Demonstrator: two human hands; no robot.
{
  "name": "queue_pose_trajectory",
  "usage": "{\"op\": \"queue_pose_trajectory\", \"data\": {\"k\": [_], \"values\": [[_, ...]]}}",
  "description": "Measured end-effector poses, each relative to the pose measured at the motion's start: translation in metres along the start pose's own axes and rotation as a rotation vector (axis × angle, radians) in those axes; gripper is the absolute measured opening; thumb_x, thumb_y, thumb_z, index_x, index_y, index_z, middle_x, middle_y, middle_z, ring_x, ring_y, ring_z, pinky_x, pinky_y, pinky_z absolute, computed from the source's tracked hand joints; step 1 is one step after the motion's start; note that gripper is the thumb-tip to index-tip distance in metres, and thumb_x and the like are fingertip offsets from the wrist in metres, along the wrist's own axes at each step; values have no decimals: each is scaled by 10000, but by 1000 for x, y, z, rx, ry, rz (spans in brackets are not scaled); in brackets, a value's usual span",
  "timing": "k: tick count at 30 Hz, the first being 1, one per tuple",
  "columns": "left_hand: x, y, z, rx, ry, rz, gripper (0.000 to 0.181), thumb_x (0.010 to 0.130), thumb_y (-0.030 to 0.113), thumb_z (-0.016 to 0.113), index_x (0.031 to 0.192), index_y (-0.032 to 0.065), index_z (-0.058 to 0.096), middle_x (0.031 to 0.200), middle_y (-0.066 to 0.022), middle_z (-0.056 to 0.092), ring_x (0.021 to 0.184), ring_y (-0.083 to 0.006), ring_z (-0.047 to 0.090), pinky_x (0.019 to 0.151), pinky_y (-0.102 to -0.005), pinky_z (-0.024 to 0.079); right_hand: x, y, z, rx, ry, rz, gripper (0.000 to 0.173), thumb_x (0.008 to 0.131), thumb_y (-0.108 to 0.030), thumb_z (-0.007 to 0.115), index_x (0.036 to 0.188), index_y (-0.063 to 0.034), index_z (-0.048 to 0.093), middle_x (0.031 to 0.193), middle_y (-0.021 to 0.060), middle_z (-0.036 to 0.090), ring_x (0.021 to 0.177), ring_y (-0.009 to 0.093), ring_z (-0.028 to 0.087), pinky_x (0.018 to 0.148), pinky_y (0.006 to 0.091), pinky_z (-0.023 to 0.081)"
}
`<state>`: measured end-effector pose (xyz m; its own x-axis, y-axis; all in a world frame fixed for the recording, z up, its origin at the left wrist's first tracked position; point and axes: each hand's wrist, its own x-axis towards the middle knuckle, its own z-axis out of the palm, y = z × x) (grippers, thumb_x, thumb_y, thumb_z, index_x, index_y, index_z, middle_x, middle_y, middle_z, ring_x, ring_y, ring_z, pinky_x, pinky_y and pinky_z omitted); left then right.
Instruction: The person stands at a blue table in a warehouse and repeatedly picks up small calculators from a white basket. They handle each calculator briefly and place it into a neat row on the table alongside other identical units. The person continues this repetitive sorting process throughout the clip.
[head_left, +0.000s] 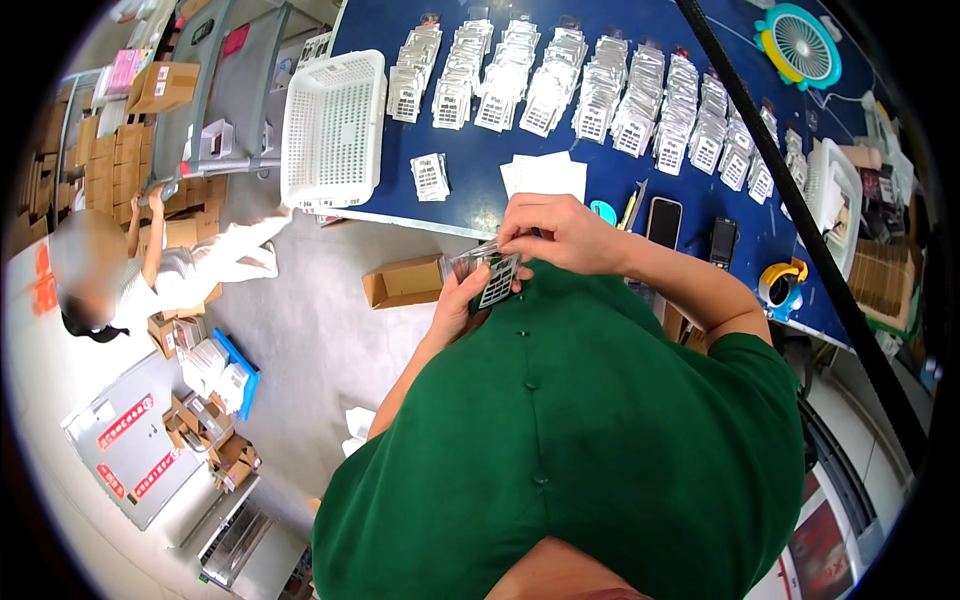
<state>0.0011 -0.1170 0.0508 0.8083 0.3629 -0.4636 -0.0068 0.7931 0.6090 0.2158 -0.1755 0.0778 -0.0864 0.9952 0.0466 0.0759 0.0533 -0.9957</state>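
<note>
Close to my chest, at the table's near edge, my left hand (463, 294) holds a clear plastic packet with a printed label (498, 282). The fingers of my right hand (551, 231) pinch the packet's upper edge. Beyond my hands on the blue table (472, 165) lie white paper sheets (551, 178) and a small stack of labelled packets (430, 178). Several long overlapping rows of similar packets (510, 75) fan out along the far side. What is inside the held packet cannot be made out.
A white plastic basket (332, 127) stands at the table's left end. Right of my hands lie a smartphone (664, 223), a handheld scanner (723, 241) and a tape dispenser (781, 286). A cardboard box (405, 283) is below the table edge. Another person (161, 277) holds a cart at left.
</note>
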Motion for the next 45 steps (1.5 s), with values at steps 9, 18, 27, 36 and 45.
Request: {"op": "queue_pose_trajectory", "data": {"k": [9,18,27,36,45], "values": [[-24,23,-32,101,-102,-43,604,858,328,691,1297,-31,482,1142,-136,629,1002,-199,630,830,-293,497,10,-9,34,-146,-17,-158,122,793,14,675,904,-32,651,852,61,600,732,199,623,624,291,489],[-28,32,-35,82,-112,-79,646,834,259,719,1339,-32,440,1127,-132,632,1010,-200,631,852,-307,504,13,-26,45,-209,52,-122,102,794,25,663,885,-20,655,835,71,605,746,201,626,651,328,504],[-8,22,-14,41,-134,-61,713,833,248,727,1388,-37,382,1120,-146,632,993,-223,646,867,-327,517,-8,-22,20,-411,57,-202,70,770,-37,672,830,-69,655,809,46,594,749,209,621,659,315,516],[23,4,26,152,-137,-53,651,911,377,619,1370,-34,409,1180,-164,615,1018,-219,637,842,-305,500,-33,-17,-33,-314,63,17,72,817,-133,641,817,-62,651,806,49,590,772,222,619,658,336,487],[53,-13,52,122,-71,-120,569,963,393,531,1344,-19,437,1182,-185,615,986,-219,646,811,-301,523,-54,-4,-66,-276,15,109,108,877,-112,582,891,-32,652,853,87,590,790,259,622,703,344,487]]}}
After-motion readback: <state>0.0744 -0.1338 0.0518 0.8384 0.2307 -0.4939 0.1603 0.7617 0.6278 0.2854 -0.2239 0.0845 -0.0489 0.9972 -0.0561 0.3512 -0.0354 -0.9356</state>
